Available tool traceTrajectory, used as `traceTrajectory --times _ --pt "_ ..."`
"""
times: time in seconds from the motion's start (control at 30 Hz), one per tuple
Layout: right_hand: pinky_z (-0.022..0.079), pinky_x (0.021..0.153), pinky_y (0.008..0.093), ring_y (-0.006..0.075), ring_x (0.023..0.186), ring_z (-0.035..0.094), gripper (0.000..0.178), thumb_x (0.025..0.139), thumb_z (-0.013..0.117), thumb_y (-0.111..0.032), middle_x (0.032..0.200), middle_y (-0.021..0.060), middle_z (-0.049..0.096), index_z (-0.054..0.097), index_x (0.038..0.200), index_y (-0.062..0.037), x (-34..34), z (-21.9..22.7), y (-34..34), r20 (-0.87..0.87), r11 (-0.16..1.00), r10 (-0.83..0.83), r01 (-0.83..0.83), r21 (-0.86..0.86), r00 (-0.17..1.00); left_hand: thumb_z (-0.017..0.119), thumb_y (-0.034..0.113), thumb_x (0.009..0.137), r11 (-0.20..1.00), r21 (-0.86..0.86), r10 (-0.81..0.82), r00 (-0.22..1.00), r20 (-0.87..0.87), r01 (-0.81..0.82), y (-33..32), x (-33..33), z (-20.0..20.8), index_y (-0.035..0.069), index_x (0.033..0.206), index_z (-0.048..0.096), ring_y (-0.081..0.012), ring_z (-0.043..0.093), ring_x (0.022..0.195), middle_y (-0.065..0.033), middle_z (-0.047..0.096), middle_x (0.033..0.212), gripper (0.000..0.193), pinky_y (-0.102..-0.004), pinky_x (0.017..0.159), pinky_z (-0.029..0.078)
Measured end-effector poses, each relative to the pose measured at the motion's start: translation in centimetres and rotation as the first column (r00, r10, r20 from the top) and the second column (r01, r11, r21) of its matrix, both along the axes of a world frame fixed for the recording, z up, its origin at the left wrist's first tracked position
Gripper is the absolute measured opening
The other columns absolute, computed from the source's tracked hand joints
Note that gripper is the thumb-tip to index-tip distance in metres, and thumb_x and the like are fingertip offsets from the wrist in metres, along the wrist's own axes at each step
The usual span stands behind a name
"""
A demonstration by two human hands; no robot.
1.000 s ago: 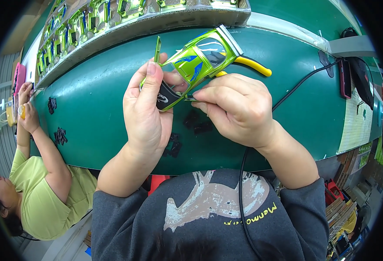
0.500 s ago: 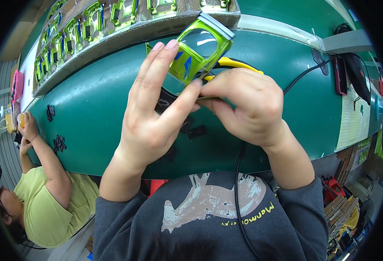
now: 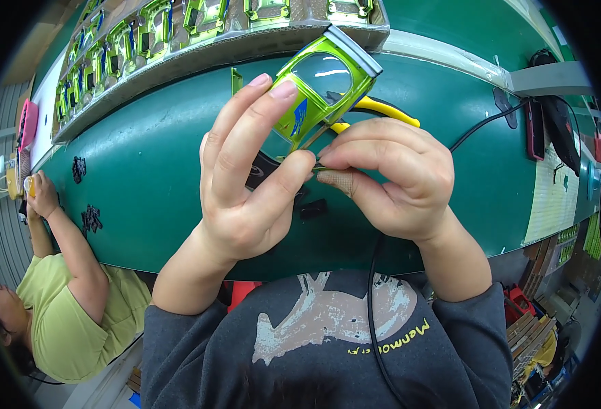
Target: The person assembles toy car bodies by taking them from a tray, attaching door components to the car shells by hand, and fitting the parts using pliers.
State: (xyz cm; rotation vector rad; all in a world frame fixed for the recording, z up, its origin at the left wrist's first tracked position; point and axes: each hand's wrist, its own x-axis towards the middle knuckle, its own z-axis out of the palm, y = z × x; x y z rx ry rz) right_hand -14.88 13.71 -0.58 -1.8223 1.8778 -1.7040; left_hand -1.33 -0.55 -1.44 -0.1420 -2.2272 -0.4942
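One green table (image 3: 143, 170) spreads below us, a long tray (image 3: 177, 51) of green car shells along its far edge. Above it we hold a lime-green toy car body (image 3: 317, 85): our left hand (image 3: 246, 184) pinches its lower edge, fingers raised, and our right hand (image 3: 389, 180) grips beside it. Yellow-handled pliers (image 3: 389, 109) lie behind.

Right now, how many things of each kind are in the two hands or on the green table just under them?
Green toy car body, in both hands: 1
Yellow-handled pliers, behind the right hand: 1
Small black parts, near the left hand: 2 visible
Total: 4
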Motion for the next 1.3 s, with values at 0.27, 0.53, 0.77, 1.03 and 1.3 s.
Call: traceTrajectory --times 0.27,0.53,0.77,1.03,1.3 --pt "0.053 0.058 0.0313 0.0239 0.065 0.066 0.022 0.064 0.081 -0.002 0.077 0.0088 0.067 0.068 0.082 -0.0034 0.3 -0.6 -0.2 -0.019 0.995 -0.023 0.021 -0.102 1.000 0.074 0.002 0.071 0.999 0.010 -0.049 0.999 0.021 0.048 -0.6 0.0 0.3 0.002 0.094 0.069 -0.0462 0.050 0.124 -0.0246 0.053 0.132 0.023 -0.0510 0.100 0.045" --pt "0.053 0.062 0.0318 0.0253 0.071 0.067 0.023 0.065 0.081 0.000 0.080 0.0087 0.068 0.068 0.084 -0.0041 0.6 -0.7 -0.4 0.050 0.998 -0.008 0.011 -0.064 0.999 0.075 -0.004 0.068 0.930 0.246 0.196 0.936 0.292 -0.271 0.2 0.7 0.1 0.000 0.131 0.053 -0.0360 0.061 0.113 -0.0247 0.049 0.138 0.067 -0.0362 0.087 0.053" --pt "0.053 0.064 0.0325 0.0265 0.073 0.067 0.023 0.066 0.079 0.001 0.079 0.0099 0.068 0.067 0.086 -0.0038 1.4 -1.2 -0.7 0.092 1.000 -0.009 0.006 0.028 0.996 0.071 -0.002 0.076 0.950 0.130 0.256 0.947 0.195 -0.283 0.2 0.5 -0.2 -0.003 0.121 0.057 -0.0414 0.062 0.110 -0.0276 0.059 0.124 0.048 -0.0421 0.089 0.053" --pt "0.052 0.059 0.0312 0.0253 0.066 0.066 0.021 0.066 0.078 0.003 0.078 0.0105 0.068 0.068 0.083 -0.0022 1.8 -0.7 -0.3 0.036 0.999 -0.048 0.049 -0.021 0.998 0.072 -0.001 0.077 0.955 0.117 0.253 0.954 0.159 -0.273 0.5 0.5 -0.5 -0.004 0.121 0.057 -0.0407 0.061 0.111 -0.0272 0.057 0.127 0.047 -0.0418 0.090 0.052" --pt "0.053 0.068 0.0245 0.0134 0.080 0.066 0.029 0.070 0.082 0.002 0.093 0.0094 0.071 0.066 0.094 0.0004 1.8 -0.8 0.0 0.343 0.991 -0.010 -0.037 0.129 0.939 0.072 0.000 0.079 0.949 0.141 0.275 0.959 0.064 -0.282 0.0 0.2 -0.9 -0.004 0.123 0.054 -0.0381 0.061 0.106 -0.0237 0.059 0.119 0.048 -0.0399 0.088 0.052"
